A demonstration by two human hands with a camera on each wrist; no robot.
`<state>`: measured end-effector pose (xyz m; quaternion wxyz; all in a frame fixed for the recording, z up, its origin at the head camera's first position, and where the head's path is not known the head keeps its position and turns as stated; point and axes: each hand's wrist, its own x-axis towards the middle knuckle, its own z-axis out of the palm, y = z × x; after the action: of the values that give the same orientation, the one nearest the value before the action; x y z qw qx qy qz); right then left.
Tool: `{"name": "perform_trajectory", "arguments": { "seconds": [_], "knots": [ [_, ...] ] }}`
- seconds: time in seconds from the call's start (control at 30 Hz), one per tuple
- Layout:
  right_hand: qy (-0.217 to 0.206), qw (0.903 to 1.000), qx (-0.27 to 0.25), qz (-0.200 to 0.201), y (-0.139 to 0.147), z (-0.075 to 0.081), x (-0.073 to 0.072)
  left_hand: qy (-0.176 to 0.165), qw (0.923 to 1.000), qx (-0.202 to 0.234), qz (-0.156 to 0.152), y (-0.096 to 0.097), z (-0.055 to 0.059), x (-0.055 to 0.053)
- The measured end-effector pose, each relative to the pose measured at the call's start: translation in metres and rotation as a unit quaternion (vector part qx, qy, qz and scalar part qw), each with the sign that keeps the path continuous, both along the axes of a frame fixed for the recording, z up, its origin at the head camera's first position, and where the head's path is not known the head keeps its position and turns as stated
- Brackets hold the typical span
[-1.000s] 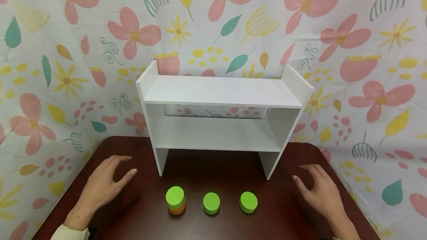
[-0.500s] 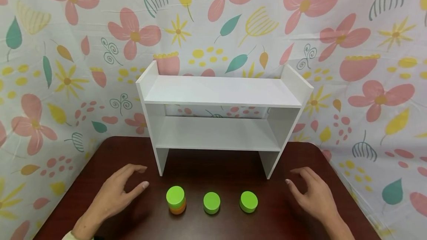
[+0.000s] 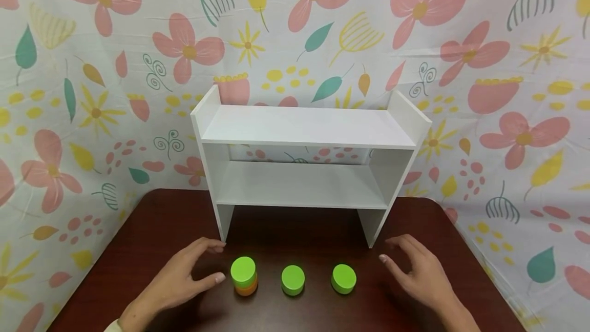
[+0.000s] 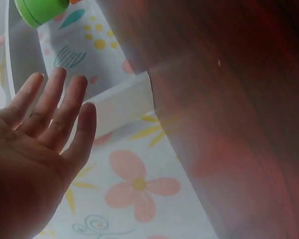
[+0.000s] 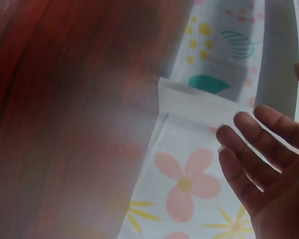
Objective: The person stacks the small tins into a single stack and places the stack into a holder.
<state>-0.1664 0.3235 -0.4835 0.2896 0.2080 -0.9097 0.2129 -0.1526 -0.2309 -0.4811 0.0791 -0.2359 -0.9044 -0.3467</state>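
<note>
Three green-topped round pieces stand in a row on the dark table in the head view. The left one is a jar with a green lid (image 3: 243, 270) over an orange lower part (image 3: 246, 288); the middle green piece (image 3: 292, 279) and the right green piece (image 3: 343, 278) look all green from above. My left hand (image 3: 177, 275) hovers just left of the orange jar, thumb and fingers spread apart, holding nothing. Right of the row, my right hand (image 3: 421, 270) hangs with relaxed fingers, also holding nothing. In the left wrist view a green lid (image 4: 40, 10) shows beyond my fingers.
A white two-tier shelf (image 3: 301, 183) stands on the dark wood table (image 3: 152, 229) behind the row. Its side panels reach down to the tabletop. A flower-patterned cloth (image 3: 304, 24) hangs behind the table and at both sides.
My left hand has moved right, closer to the orange jar. My right hand has shifted left towards the right green piece. The pieces and the shelf have stayed put.
</note>
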Motion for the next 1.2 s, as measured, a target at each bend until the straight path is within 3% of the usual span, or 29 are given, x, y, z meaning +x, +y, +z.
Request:
{"name": "perform_trajectory", "arguments": {
  "seconds": [0.2,0.4,0.63,0.9,1.2],
  "knots": [
    [-0.065,0.9950,0.007,0.075,-0.008,-0.002,0.002,-0.050,0.9974,0.006,-0.050,0.008,-0.006,-0.001],
    [-0.083,0.9852,0.011,0.150,-0.018,-0.003,0.001,-0.062,0.9956,-0.006,-0.069,0.014,-0.008,-0.002],
    [-0.099,0.9797,0.014,0.174,-0.024,-0.006,0.001,-0.058,0.9940,-0.015,-0.091,0.020,-0.009,-0.004],
    [-0.102,0.9720,0.023,0.210,-0.029,-0.012,0.000,-0.088,0.9906,-0.019,-0.104,0.024,-0.013,-0.010],
    [-0.157,0.9643,0.030,0.211,-0.033,-0.015,0.000,-0.090,0.9857,-0.017,-0.141,0.027,-0.019,-0.020]
  ]
}}
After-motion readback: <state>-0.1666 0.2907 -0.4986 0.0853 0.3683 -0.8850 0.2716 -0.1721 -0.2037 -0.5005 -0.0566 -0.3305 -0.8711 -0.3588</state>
